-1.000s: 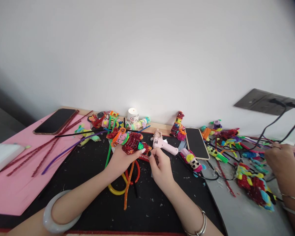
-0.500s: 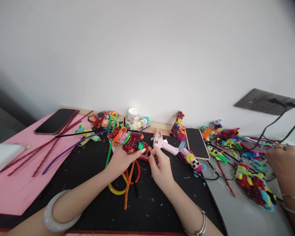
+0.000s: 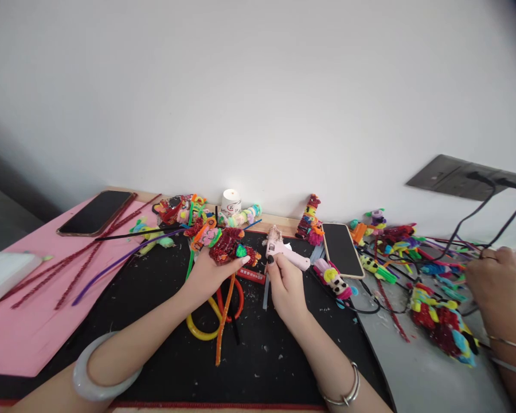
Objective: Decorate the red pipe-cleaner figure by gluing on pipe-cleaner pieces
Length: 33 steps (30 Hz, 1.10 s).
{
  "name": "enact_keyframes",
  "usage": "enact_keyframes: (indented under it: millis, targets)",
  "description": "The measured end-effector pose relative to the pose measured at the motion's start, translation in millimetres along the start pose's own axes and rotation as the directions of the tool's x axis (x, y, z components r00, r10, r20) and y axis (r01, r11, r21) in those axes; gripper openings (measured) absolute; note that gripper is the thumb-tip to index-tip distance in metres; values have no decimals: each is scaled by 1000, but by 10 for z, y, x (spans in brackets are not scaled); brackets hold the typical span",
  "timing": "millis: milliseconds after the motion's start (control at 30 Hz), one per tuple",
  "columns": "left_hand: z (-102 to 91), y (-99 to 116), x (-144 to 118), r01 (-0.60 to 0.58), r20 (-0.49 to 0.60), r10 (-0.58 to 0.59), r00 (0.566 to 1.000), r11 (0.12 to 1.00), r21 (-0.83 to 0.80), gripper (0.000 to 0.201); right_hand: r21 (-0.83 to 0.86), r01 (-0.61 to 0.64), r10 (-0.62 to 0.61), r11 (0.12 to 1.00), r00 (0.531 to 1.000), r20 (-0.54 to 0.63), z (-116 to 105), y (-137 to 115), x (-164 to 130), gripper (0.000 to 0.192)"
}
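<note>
My left hand [image 3: 210, 275] is closed round a pipe-cleaner figure [image 3: 226, 244], red and glittery with orange, pink and green parts, held above the black mat [image 3: 155, 321]. The thumb presses its near side, beside a shiny green piece. My right hand [image 3: 287, 284] is curled just right of the figure, thumb and forefinger together. Whatever those fingers pinch is hidden or too small to name. Directly behind that hand lies a pale pink glue gun [image 3: 284, 249], its nozzle end crusted. A red strip with white marks [image 3: 251, 275] and a translucent stick [image 3: 265, 292] lie between my hands.
Orange and yellow pipe cleaners [image 3: 218, 338] lie in front. Left are pink paper [image 3: 21, 344] and a dark phone [image 3: 97, 212]. A paper cup [image 3: 231, 203] stands by the wall; right are another phone [image 3: 343, 246], more figures [image 3: 442, 324], cables and another person's hand [image 3: 496, 281].
My right hand has moved right and slightly up, away from the figure and closer to the glue gun. The red strip and translucent stick show more. My left hand keeps its hold.
</note>
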<state>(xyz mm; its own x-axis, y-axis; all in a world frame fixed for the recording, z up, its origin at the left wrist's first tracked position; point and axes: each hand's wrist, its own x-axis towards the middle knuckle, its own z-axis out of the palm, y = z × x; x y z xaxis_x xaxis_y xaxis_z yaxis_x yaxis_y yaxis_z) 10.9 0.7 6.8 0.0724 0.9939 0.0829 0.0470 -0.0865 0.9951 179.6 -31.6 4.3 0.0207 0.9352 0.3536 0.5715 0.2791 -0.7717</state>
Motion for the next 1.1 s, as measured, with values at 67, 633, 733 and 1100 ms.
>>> enact_keyframes:
  millis: [67,633,733,1100]
  targets:
    - [0,13,0,-2,15,2,1000,1000,1,29,29,-5,5,1000,1000,-6,-3,8,6,29]
    - [10,-26,-24,41,122,-33,992,997,-70,36,21,73,-75,997,992,100,-11,-3,-7,26]
    - [13,-9,-23,54,126,-44,991,996,-75,34,13,83,-84,996,991,103,-4,-3,-8,25]
    - [31,-5,-23,61,186,-31,982,985,-160,34,5,90,-90,996,990,113,10,1,-11,27]
